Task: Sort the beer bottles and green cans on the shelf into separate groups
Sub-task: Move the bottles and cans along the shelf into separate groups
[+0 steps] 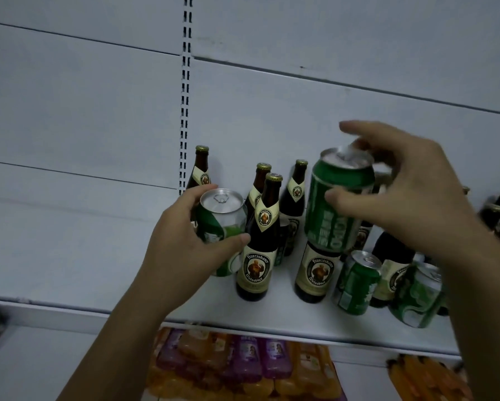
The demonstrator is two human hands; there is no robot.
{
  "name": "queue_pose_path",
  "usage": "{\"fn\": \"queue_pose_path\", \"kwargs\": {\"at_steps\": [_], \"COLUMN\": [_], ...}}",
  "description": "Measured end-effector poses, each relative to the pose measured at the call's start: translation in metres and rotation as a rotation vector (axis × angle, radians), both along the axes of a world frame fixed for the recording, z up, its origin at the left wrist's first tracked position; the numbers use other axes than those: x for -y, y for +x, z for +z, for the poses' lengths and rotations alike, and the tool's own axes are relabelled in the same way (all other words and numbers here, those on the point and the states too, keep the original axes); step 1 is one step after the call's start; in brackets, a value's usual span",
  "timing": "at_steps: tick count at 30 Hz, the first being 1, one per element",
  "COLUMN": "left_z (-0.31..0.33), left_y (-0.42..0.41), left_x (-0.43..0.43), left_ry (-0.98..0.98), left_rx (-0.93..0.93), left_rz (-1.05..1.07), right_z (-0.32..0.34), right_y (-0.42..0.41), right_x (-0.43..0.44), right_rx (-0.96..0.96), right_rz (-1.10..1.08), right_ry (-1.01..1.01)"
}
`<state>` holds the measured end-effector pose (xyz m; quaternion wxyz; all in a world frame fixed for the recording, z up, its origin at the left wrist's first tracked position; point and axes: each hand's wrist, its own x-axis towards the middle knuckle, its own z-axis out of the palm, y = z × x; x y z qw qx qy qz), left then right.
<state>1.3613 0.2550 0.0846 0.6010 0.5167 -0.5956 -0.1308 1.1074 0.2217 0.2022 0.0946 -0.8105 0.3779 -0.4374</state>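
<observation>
White metal shelf (69,256) and a plain back panel (84,111), split by a slotted upright (186,111), carry the drinks. Brown beer bottles with gold caps and cream labels stand in a loose cluster; the front bottle (260,241) is just beside the left thumb tip. The left hand (185,244) wraps a green-and-white can (222,218) with a silver pull-tab top, fingers curled behind it and thumb across its front. Whether that can rests on the shelf is unclear. The right hand (410,192) holds a darker raised green can (335,204) tilted in the air, thumb pressed on its side, fingers spread and arched over its rim. Under it stands a second labelled bottle (315,270). Below the right palm two standing green cans (357,282) (419,293) sit among bottles. Beneath the shelf lie orange and purple packets (243,363), blurred. Bottles behind the right hand are mostly hidden, and dark ones at the far right edge are cut off.
</observation>
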Motion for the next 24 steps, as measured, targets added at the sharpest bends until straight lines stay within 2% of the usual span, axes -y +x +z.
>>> {"fn": "queue_pose_path", "kwargs": {"at_steps": [4, 8, 16, 24], "left_z": [-0.008, -0.024, -0.055, -0.061], "left_y": [-0.017, -0.03, -0.06, -0.144], "left_x": [-0.015, -0.025, -0.02, -0.012], "left_ry": [-0.041, -0.052, 0.008, 0.101], "left_rx": [-0.157, -0.201, -0.205, -0.121], "left_rz": [-0.094, -0.155, -0.296, -0.491], "right_z": [-0.068, -0.131, -0.168, -0.169], "right_y": [-0.001, 0.006, -0.023, -0.101], "right_x": [-0.006, -0.005, -0.028, -0.069], "right_rx": [0.402, 0.675, 0.741, 0.797], "right_rz": [0.246, 0.289, 0.114, -0.072], "right_ry": [0.206, 0.316, 0.498, 0.403]}}
